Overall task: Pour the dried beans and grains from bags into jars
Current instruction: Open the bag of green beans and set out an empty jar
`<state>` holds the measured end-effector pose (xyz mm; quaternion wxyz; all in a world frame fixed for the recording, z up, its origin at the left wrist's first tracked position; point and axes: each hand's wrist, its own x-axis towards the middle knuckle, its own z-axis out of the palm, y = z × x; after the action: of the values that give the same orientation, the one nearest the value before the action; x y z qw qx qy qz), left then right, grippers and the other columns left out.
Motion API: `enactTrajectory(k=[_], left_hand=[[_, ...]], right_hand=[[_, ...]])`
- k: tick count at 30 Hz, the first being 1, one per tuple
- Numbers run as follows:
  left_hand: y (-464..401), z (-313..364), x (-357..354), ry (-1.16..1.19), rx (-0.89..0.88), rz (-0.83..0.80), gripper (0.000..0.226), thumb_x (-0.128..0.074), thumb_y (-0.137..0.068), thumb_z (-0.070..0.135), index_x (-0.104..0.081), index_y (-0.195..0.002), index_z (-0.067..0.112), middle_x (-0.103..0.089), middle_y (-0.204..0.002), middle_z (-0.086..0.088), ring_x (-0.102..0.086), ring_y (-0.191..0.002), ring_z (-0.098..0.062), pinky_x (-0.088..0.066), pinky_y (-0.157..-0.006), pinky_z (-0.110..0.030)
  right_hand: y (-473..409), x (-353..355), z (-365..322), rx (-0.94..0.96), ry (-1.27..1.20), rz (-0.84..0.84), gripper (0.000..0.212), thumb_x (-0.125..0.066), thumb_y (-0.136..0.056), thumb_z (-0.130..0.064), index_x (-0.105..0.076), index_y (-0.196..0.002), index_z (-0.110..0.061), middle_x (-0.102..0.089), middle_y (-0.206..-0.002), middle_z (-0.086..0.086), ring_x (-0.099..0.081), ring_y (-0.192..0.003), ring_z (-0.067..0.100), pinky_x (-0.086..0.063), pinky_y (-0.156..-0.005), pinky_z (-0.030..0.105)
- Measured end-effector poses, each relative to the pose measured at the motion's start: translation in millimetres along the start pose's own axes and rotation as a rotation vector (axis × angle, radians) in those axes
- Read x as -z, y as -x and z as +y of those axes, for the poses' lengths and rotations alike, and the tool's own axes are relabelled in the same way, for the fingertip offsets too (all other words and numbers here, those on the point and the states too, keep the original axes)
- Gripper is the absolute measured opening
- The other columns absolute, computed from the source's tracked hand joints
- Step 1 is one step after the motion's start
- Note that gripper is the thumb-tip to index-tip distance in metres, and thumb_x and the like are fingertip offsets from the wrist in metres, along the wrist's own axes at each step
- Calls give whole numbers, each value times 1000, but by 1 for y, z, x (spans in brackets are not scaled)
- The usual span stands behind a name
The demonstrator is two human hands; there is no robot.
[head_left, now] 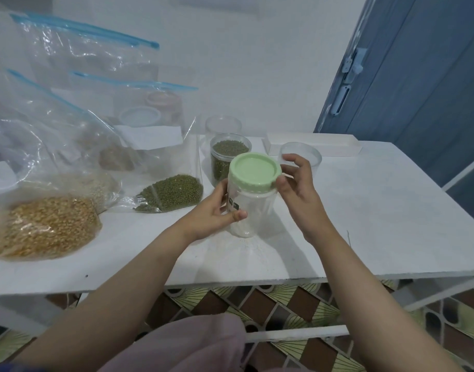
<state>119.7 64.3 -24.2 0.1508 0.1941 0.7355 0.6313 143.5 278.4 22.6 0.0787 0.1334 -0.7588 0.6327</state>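
- Far left on the white table: zip bag of yellow grain, then bag of green beans; more bags behind.
- Centre back: open jar of green beans, just behind the held jar.
- Left hand grips clear jar at table middle, upright, mouth up.
- Right hand fingers curl round green lid.
- Right: empty jar, white tray, blue door.

The white tabletop carries zip bags of yellow grains and mung beans, a mung-bean jar, empty clear jars and a white tray.
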Motion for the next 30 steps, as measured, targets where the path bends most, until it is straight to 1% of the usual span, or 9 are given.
enactTrajectory(k=[4,6,9,11,14,18,22,27,30], left_hand=[[-5,6,9,-42,26,-3,82,-82,-75,35,-32,-138,23,-51,-136,10,-50,-128,-1,-48,-105,-33],[-10,12,15,-116,30,-20,83,-85,-72,38,-33,-136,26,-53,-135,9,-52,-126,-3,-50,-101,-30],[-17,19,24,-184,31,-45,86,-85,-74,34,-29,-139,31,-52,-138,10,-51,-128,-3,-47,-104,-29],[-18,21,28,-216,32,-43,92,-87,-71,40,-24,-139,40,-48,-141,15,-47,-131,-1,-43,-109,-32],[-17,20,31,-244,55,-27,99,-87,-66,49,-21,-139,48,-47,-143,16,-44,-135,-3,-38,-114,-38],[-14,19,30,-214,68,-13,90,-87,-71,39,-27,-138,44,-51,-139,17,-44,-134,-3,-36,-116,-36],[-11,20,29,-191,83,-23,97,-87,-65,48,-29,-142,39,-51,-140,15,-43,-136,-4,-34,-116,-34],[-11,16,28,-159,80,-24,87,-86,-71,40,-31,-140,39,-50,-140,16,-42,-135,-1,-33,-116,-30],[-7,15,26,-151,81,-10,84,-85,-72,43,-34,-139,39,-53,-138,17,-45,-133,0,-35,-112,-28]], right_hand=[[-3,-11,-3,49,230,-51,68,-69,-74,-65,-48,-132,-35,-37,-139,-10,-39,-132,2,-39,-108,26],[-8,-15,-5,60,327,-29,76,-78,-72,-58,-48,-136,-33,-28,-138,-9,-35,-130,-4,-38,-110,26],[-16,-14,-14,71,323,-15,75,-85,-73,-42,-46,-137,-32,-35,-134,-8,-43,-124,-4,-44,-106,30],[-19,-9,-19,50,243,-68,69,-85,-76,-35,-47,-133,-35,-44,-132,-15,-52,-120,4,-50,-101,34],[-20,-3,-16,36,163,-142,43,-81,-81,-30,-55,-115,-36,-48,-135,-27,-56,-120,9,-52,-98,45],[-26,4,-11,21,115,-211,22,-79,-84,-26,-61,-98,-28,-41,-149,-22,-45,-135,7,-41,-110,49],[-30,8,-15,17,85,-259,22,-79,-83,-19,-63,-92,-30,-43,-149,-15,-41,-138,6,-34,-116,47],[-33,8,-26,104,14,-188,20,-76,-85,-24,-60,-96,-29,-40,-151,-15,-39,-140,4,-36,-114,42],[-33,11,-34,105,28,16,12,-64,-95,-31,-53,-99,-33,-56,-131,-8,-56,-116,2,-48,-100,33]])
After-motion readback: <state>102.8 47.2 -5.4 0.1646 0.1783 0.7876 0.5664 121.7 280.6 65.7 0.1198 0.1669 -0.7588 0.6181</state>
